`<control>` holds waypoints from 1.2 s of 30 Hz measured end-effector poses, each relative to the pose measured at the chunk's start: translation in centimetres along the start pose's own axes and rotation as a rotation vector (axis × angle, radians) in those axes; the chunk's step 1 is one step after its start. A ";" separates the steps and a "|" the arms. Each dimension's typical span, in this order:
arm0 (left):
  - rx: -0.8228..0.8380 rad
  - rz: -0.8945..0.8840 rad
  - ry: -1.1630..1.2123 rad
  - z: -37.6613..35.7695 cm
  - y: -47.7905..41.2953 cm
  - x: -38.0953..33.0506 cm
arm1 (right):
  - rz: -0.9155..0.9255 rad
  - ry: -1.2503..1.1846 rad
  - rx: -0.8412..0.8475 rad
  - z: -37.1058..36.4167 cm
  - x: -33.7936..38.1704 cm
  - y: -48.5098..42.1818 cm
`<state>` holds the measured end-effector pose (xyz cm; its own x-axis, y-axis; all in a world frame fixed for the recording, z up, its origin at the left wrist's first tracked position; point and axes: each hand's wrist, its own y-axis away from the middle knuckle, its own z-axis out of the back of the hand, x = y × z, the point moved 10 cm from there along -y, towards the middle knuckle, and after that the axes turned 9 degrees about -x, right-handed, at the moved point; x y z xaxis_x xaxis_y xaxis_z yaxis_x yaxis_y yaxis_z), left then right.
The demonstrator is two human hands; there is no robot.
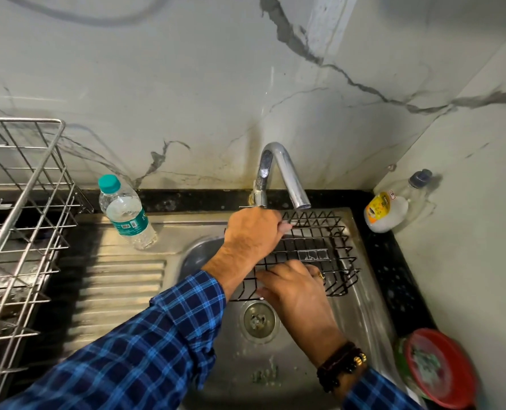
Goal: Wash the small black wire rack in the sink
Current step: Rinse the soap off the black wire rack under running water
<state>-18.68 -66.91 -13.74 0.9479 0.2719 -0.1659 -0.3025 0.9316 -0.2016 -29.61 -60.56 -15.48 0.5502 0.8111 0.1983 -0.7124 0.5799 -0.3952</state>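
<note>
The small black wire rack (pixel 319 247) sits tilted in the steel sink (pixel 364 306), under the chrome tap's spout (pixel 287 176). My left hand (pixel 253 235) reaches to the foot of the tap, its fingers curled at the tap handle (pixel 253 206) just above the rack's back rim. My right hand (pixel 293 287) holds the rack's near edge, fingers on top of the wires and thumb at the front rim. No water shows at the spout. Both hands hide part of the rack.
A water bottle (pixel 124 211) stands on the ribbed drainboard (pixel 118 279), left of the basin. A large steel dish rack (pixel 18 232) fills the left side. A soap bottle (pixel 387 208) lies in the back right corner. A red-rimmed dish (pixel 441 368) sits at the right.
</note>
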 end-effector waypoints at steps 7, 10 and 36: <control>-0.002 0.067 0.202 -0.6 2.6 2.8 | 0.100 -0.019 0.084 -1.4 1.4 -0.6; -0.059 0.161 0.223 0.4 3.3 4.9 | 0.190 -0.042 0.056 -0.9 2.7 -1.5; -0.008 0.204 0.344 1.5 -2.0 5.1 | 0.060 -0.072 0.063 2.6 -5.8 -7.3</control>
<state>-13.10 -67.06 -12.69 0.7798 0.3536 -0.5166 -0.4835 0.8644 -0.1382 -28.73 -69.27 -11.42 0.4750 0.8464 0.2408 -0.7702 0.5322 -0.3514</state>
